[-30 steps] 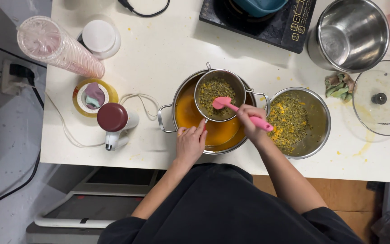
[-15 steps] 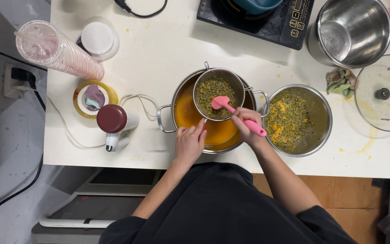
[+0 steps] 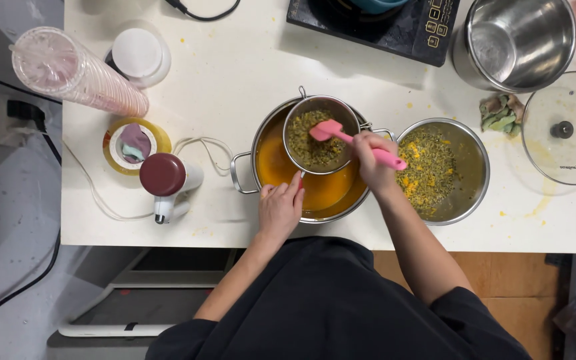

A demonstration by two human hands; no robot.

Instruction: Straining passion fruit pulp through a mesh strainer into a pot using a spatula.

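A steel pot (image 3: 245,181) of orange liquid stands on the white counter. Over it rests a round metal strainer (image 3: 319,137) filled with greenish pulp and seeds. My left hand (image 3: 280,208) grips the strainer's handle at the pot's near rim. My right hand (image 3: 372,159) holds a pink spatula (image 3: 341,135), whose blade presses into the pulp inside the strainer.
A steel bowl (image 3: 469,193) of seedy pulp sits right of the pot. A glass lid (image 3: 565,128), an empty steel pot (image 3: 513,41) and an induction hob (image 3: 395,23) lie behind. At the left are a hand blender (image 3: 167,183), a jar (image 3: 131,143), stacked plastic cups (image 3: 78,73) and a white-lidded container (image 3: 138,53).
The spatula blade has shifted slightly within the strainer as my right hand stirs the pulp. My left hand stays on the handle.
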